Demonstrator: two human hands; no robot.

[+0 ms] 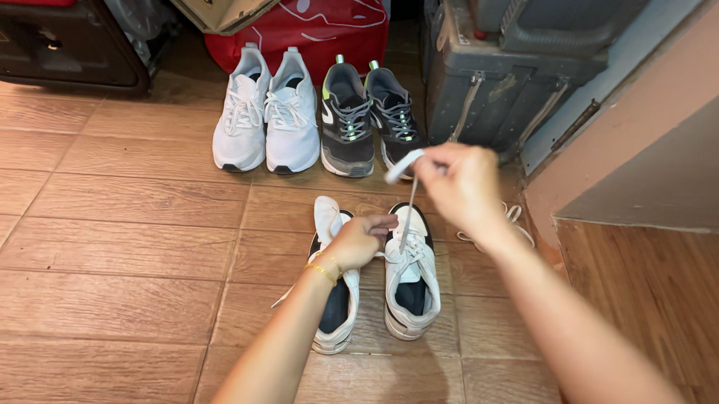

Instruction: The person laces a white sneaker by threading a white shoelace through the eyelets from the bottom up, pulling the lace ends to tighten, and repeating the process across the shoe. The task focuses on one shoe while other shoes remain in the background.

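White and black sneaker (411, 283), white lace (408, 197). Beside it, matching white and black sneaker (336, 293). Beyond it: white pair (267, 115); grey-black pair (369, 115), lime accents; red bag (318, 21). Floor (119, 249): brown wood-grain tile.

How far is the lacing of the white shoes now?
Done: lower eyelets of the right-side shoe look laced. In hand: the right hand pulls a white lace upward; the left hand steadies it. Left: the other shoe seems unlaced, with a loose lace beside.

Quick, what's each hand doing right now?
Left hand: closed, pinching the lace at the right-hand white shoe.
Right hand: closed, pulling the lace end up.
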